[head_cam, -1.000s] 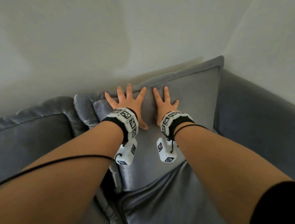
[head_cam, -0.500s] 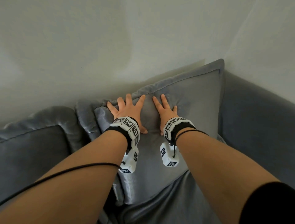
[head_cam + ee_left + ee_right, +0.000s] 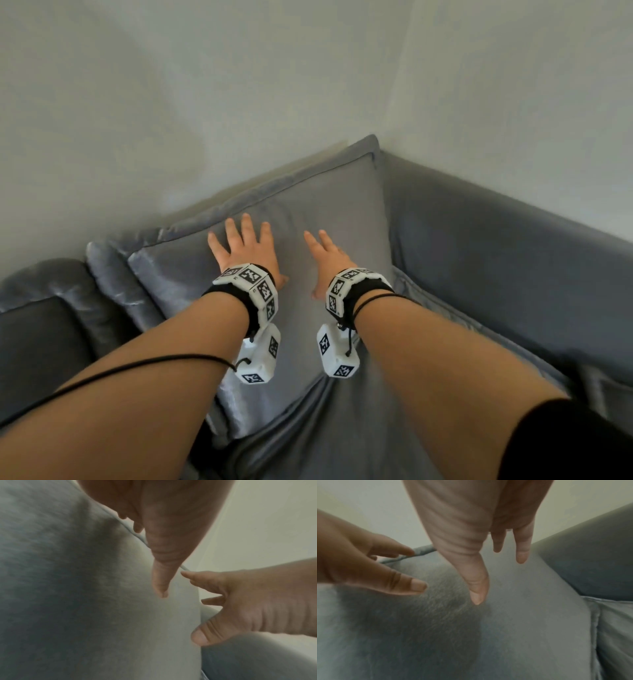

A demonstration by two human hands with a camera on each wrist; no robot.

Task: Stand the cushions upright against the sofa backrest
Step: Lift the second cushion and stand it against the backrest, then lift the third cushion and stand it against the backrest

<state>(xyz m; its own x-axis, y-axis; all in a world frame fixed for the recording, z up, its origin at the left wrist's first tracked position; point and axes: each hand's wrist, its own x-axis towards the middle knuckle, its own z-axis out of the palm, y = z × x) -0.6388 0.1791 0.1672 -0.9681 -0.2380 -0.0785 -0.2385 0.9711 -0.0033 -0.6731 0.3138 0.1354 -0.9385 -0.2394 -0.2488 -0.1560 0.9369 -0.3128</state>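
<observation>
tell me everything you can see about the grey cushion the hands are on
The grey cushion is square, of velvety fabric with a flanged, piped edge. It stands nearly upright in the sofa corner, leaning back against the backrest by the wall, its right edge beside the sofa arm. The left hand lies flat on its face with fingers spread; the right hand is open at its face, contact unclear.

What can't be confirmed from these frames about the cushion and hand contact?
- Palm contact: in the head view the left hand and right hand cover their own palms; both wrist views are blurred.
- Cushion back: whether it touches the backrest is hidden by the cushion itself.
- Cushion's lower edge: covered by the forearms and wrist cameras.
</observation>
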